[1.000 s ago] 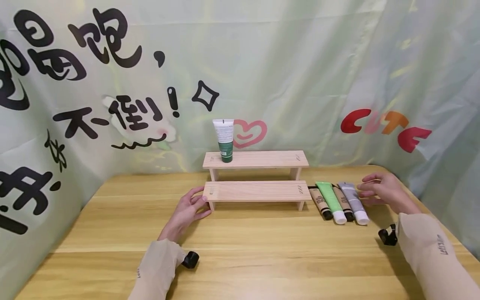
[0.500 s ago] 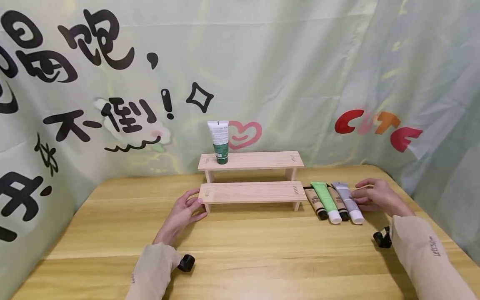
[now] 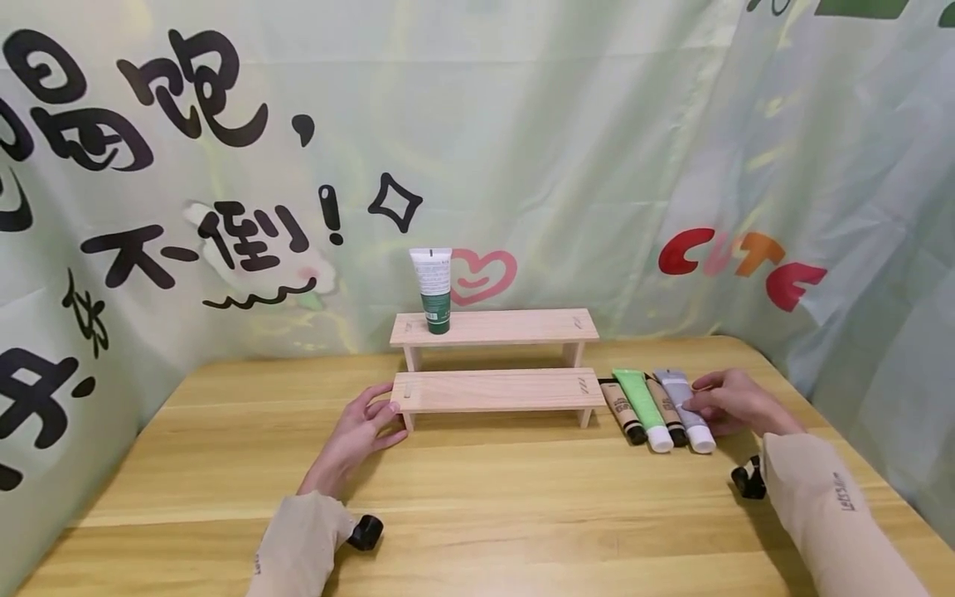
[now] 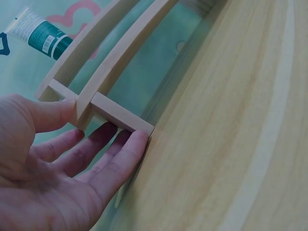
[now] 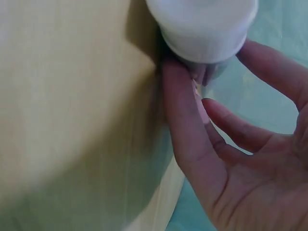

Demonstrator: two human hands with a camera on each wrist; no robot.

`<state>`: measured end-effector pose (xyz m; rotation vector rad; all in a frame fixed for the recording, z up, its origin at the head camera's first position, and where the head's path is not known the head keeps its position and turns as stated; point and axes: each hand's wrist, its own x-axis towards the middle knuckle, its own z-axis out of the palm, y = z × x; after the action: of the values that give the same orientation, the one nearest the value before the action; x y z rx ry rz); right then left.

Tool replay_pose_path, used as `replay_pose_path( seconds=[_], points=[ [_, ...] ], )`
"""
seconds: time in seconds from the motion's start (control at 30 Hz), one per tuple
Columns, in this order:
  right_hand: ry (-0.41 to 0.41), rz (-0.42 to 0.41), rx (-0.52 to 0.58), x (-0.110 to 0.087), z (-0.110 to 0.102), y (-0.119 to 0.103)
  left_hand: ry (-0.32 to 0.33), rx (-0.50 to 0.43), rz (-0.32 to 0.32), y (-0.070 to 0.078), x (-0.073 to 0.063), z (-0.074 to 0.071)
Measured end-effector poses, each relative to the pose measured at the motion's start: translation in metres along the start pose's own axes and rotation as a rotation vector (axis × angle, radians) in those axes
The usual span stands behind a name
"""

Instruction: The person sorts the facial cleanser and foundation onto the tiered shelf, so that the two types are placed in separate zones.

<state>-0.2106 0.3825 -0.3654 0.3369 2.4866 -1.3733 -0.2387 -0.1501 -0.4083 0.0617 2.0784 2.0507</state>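
A two-step wooden stand (image 3: 492,390) has a green-and-white squeeze tube (image 3: 436,303) upright on the left of its rear step. My left hand (image 3: 356,431) holds the front step's left end. In the left wrist view its thumb (image 4: 55,114) lies at the board's end and its fingertips rest against the leg (image 4: 122,113). To the stand's right, my right hand (image 3: 739,405) grips a lavender squeeze tube (image 3: 681,402) from its right side, thumb on top. In the right wrist view the tube's white cap (image 5: 207,29) sits between thumb and fingers; most of its body is hidden.
Left of the lavender tube, a green tube (image 3: 637,402) lies between two brown tubes with black caps, one brown tube (image 3: 621,406) next to the stand. All lie on the wood-grain table (image 3: 507,514). A printed cloth (image 3: 567,149) hangs behind it.
My right hand has moved left onto the lavender tube, its thumb now over it. The left hand stays at the stand's end. The head view has shifted slightly.
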Motion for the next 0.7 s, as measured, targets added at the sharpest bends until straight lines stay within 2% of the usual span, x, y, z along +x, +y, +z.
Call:
replay_pose_path(
  seconds=[0.33,0.7],
  points=[
    [-0.05,0.05,-0.048,0.0076,0.0062,-0.0033,-0.003,0.01,-0.004,-0.0013,-0.0022,-0.0019],
    [-0.073,-0.003,-0.079,0.006,0.0035,-0.0033,-0.004,0.005,-0.006,-0.0012,-0.0012,0.0004]
  ],
)
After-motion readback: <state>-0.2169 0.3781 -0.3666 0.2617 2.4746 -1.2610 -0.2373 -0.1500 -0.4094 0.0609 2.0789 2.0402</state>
